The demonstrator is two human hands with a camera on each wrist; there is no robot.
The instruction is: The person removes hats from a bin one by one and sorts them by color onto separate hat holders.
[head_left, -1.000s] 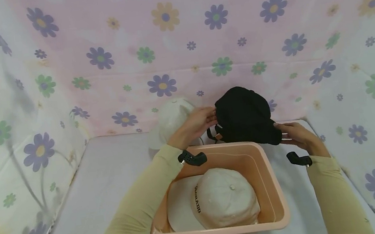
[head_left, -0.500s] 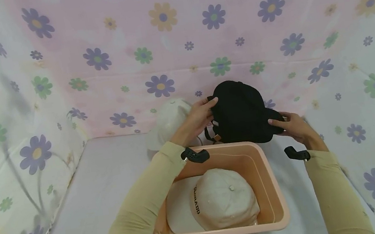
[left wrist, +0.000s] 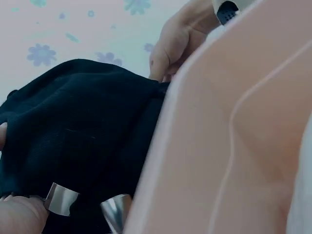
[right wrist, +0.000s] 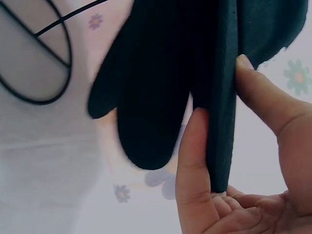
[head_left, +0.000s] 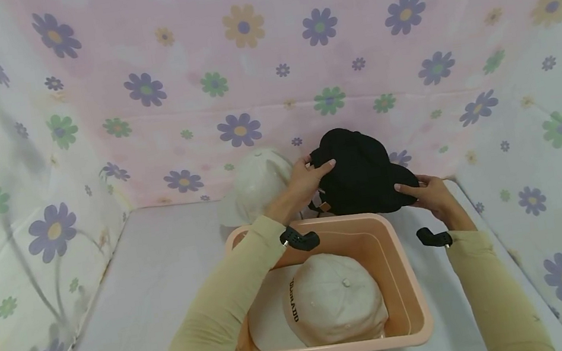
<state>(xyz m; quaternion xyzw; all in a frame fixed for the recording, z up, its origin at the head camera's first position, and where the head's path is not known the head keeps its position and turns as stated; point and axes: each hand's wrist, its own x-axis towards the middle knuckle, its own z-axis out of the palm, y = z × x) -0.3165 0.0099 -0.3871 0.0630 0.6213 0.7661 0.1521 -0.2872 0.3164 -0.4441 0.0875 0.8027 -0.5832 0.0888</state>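
Note:
Behind the basin, both hands hold a black cap (head_left: 356, 171) near the back wall. My left hand (head_left: 304, 184) grips its left edge, thumb on the near side. The right hand (head_left: 435, 196) pinches the cap's brim (right wrist: 223, 97) between thumb and fingers, clearly seen in the right wrist view. Two rounded dark flaps (right wrist: 148, 112) hang beside that brim. A metal buckle (left wrist: 62, 199) shows near the left fingers in the left wrist view. Left of the black cap stands a white cap (head_left: 257, 182), partly behind the left hand.
A peach plastic basin (head_left: 408, 277) stands in front, holding a cream cap (head_left: 338, 296) with dark lettering, brim to the left. Black wire loops (right wrist: 68, 44) show in the right wrist view. Flowered cloth walls (head_left: 267, 39) enclose the back and sides of the white table (head_left: 159, 264).
The black cap has shifted left and turned a little, its brim rising between the first two frames. My right thumb has come onto the brim's near side, the left thumb onto the cap's front.

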